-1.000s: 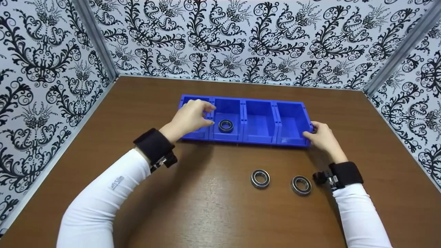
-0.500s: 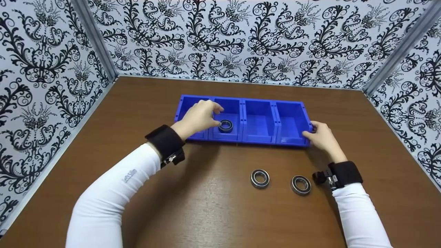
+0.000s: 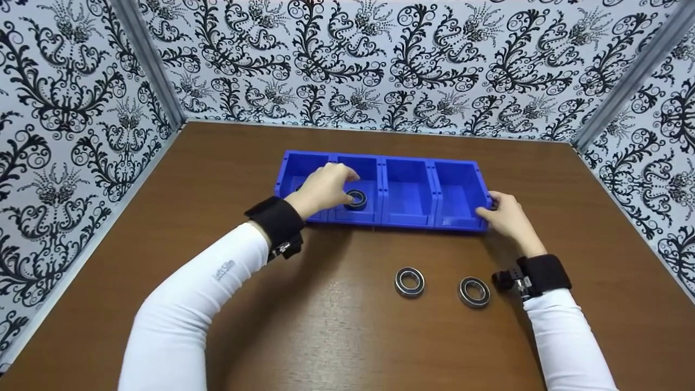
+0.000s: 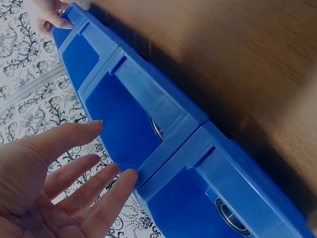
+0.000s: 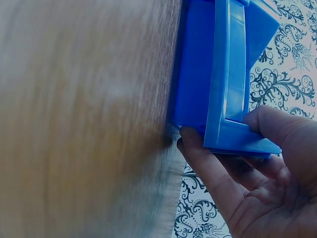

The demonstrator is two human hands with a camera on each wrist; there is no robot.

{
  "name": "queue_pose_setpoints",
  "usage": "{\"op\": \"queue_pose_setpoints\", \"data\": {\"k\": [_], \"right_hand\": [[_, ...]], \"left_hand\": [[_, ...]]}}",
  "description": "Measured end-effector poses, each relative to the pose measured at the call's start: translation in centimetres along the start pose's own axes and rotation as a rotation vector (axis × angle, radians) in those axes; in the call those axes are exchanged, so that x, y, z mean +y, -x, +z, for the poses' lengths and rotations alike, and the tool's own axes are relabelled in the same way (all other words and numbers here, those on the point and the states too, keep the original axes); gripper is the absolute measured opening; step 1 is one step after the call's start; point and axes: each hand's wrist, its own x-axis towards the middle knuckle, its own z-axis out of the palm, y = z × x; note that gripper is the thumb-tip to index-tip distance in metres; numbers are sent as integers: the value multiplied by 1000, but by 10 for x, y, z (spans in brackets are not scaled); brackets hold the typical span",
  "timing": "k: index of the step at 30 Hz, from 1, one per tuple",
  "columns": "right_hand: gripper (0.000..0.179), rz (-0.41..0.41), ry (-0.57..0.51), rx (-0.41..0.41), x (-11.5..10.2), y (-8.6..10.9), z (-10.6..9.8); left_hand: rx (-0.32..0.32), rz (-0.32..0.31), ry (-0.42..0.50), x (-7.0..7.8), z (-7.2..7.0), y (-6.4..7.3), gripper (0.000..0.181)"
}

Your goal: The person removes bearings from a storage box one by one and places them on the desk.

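A blue divided bin with a row of compartments stands on the table. My left hand hovers over its second compartment from the left, thumb and fingers apart, holding nothing. Just beyond the thumb, a ball bearing lies in that compartment. Another bearing is in the leftmost compartment, mostly hidden in the head view by my left hand. My right hand grips the bin's right end wall, thumb over the rim and fingers outside, as the right wrist view shows.
Two more ball bearings lie on the brown table before the bin: one near the middle, one farther right. Patterned walls enclose the table at the back and both sides.
My left hand has moved right, from above the leftmost compartment to over the second one, near its bearing. My right hand stays on the bin's end.
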Motion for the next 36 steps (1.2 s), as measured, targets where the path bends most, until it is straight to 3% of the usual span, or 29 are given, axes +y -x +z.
{"op": "queue_pose_setpoints", "data": {"k": [12,27,36], "right_hand": [[53,7,13,8,-2,2,1],[52,6,3,12,-2,1,2],[55,21,-4,-9,0,1,0]], "left_hand": [[-9,-18,-20,4,7,-10,51],[-3,20,-105,10,20,-19,49],[0,-38,-158,15,31,-27,43]]}}
